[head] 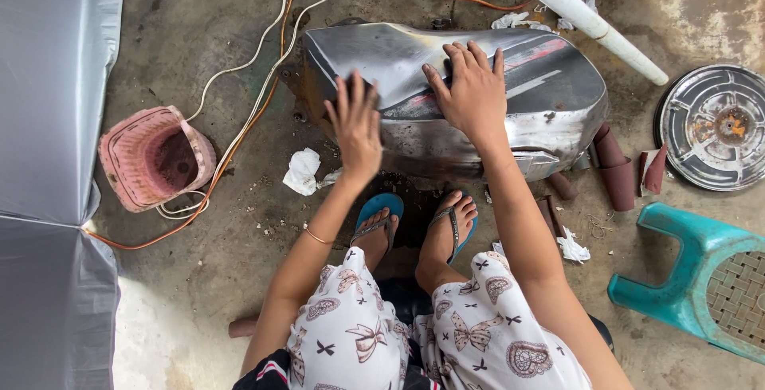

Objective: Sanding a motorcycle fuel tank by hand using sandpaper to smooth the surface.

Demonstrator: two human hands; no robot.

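Hands on a bare metal tank

Sanding of the stripped fuel tank seemed to us the step in hand. We saw the tank lying on its side on the concrete floor, just beyond our blue sandals. Most of its shell was dull bare metal, with a few streaks of red paint left near the middle.

Our left hand lay against the near end of the tank, fingers spread, with a dark patch showing past the fingertips. We judged that to be a piece of abrasive paper pressed under the palm, but we could not tell for sure. Our right hand rested flat on the upper face, fingers splayed, closed on nothing, and seemed only to steady the shell.

Rolls of reddish-brown sandpaper lay just beside the tank's right end. A pink basket sat well apart to the left among white and orange cables, and a teal stool stood to the right.

The next move, as we judged it, called for firm, even strokes over the remaining paint while the other hand held the tank from rocking.

The tank's underside and far face were hidden from us. A white pipe was cut off at the top edge, and a grey cover filled the left side.
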